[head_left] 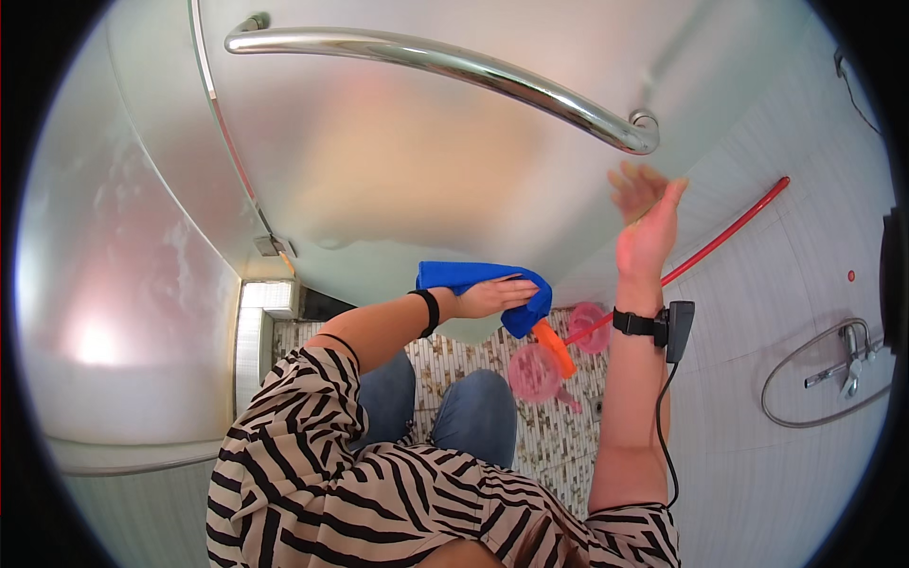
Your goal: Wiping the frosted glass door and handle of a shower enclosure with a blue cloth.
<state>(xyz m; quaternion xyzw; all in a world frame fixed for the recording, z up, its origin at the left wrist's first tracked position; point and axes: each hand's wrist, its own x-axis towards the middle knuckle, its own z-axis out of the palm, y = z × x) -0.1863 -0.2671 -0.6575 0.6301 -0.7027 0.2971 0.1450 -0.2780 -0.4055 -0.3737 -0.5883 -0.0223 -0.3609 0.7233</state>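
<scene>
My left hand (497,295) lies over a bright blue cloth (454,275), its fingers closed on the folded fabric. The cloth is in front of the frosted glass panel (407,180), toward its lower part. Whether it presses on the glass I cannot tell. Farther right, my right hand (650,220) is raised beside the panel, below the right end of a chrome bar handle (445,62). Its fingers are spread and no object shows in it; a faint reflection blurs the fingertips.
Below the cloth are an orange object (555,350), partly hidden, and a pink dipper (535,372) on the mosaic floor (559,445). A pink container (589,328) stands behind. One long red pole or hose (729,230) slants past my right wrist. A shower mixer (850,364) is on the right wall.
</scene>
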